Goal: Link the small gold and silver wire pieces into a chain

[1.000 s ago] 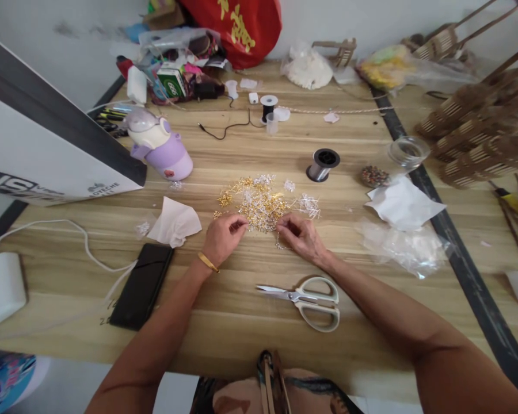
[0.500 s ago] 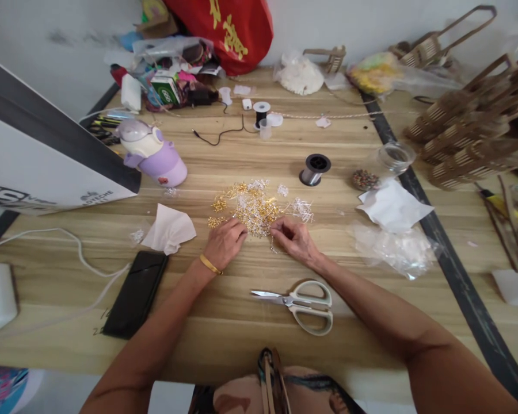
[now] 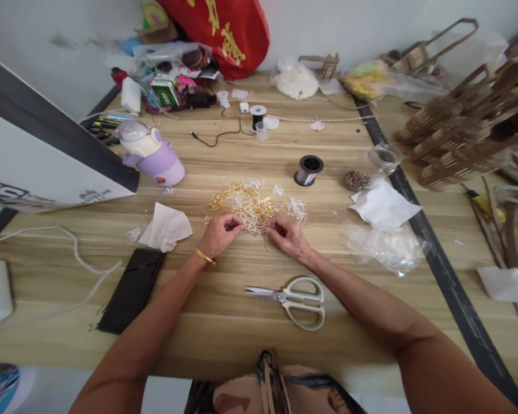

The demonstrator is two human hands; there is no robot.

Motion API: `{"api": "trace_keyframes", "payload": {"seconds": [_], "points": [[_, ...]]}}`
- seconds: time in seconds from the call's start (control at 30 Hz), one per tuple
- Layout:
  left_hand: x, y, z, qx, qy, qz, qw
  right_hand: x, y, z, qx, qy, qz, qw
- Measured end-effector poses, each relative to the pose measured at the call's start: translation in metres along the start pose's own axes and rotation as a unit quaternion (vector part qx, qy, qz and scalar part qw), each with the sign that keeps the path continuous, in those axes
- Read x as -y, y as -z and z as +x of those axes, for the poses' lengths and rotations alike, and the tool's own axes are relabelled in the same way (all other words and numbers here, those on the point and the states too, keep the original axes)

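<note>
A loose pile of small gold and silver beaded pieces (image 3: 250, 201) lies at the middle of the wooden table. At its near left edge is my left hand (image 3: 218, 234), thumb and fingertips pinched together; whatever they hold is too small to make out. My right hand (image 3: 290, 238) is closed at the near right edge of the pile, and a short thin silver beaded strand (image 3: 267, 244) hangs from its fingertips. White-handled scissors (image 3: 291, 299) lie on the table nearer to me, blades pointing left.
Behind the pile stands a wire spool (image 3: 309, 171). A purple bottle (image 3: 157, 158), a crumpled tissue (image 3: 166, 227) and a black phone (image 3: 132, 290) are on the left. On the right lie a jar with beads (image 3: 373, 167), white paper (image 3: 384, 204) and clear plastic bags (image 3: 386, 246).
My left hand has turned so that its thumb and fingertips show in a pinch. The right hand stays beside the pile with the strand. The whole view has shifted slightly.
</note>
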State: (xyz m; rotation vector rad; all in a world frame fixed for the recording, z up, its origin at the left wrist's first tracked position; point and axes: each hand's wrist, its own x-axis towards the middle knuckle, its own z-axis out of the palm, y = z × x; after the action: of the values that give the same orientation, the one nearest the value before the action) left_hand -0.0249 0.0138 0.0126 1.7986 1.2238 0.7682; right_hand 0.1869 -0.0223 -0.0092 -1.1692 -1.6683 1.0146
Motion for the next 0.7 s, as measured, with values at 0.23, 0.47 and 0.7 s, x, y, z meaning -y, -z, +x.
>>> {"api": "trace_keyframes", "payload": {"seconds": [0.23, 0.47, 0.7], "points": [[0.007, -0.003, -0.001, -0.027, 0.032, -0.084, 0.996, 0.002, 0.0, 0.001, -0.002, -0.003, -0.011, 1.0], [0.006, -0.006, -0.007, -0.044, 0.029, -0.113, 0.992, 0.002, -0.001, 0.001, -0.004, 0.001, -0.015, 1.0], [0.013, -0.009, -0.011, -0.054, 0.023, -0.094, 0.994, -0.002, -0.001, 0.0, -0.002, 0.001, -0.007, 1.0]]}}
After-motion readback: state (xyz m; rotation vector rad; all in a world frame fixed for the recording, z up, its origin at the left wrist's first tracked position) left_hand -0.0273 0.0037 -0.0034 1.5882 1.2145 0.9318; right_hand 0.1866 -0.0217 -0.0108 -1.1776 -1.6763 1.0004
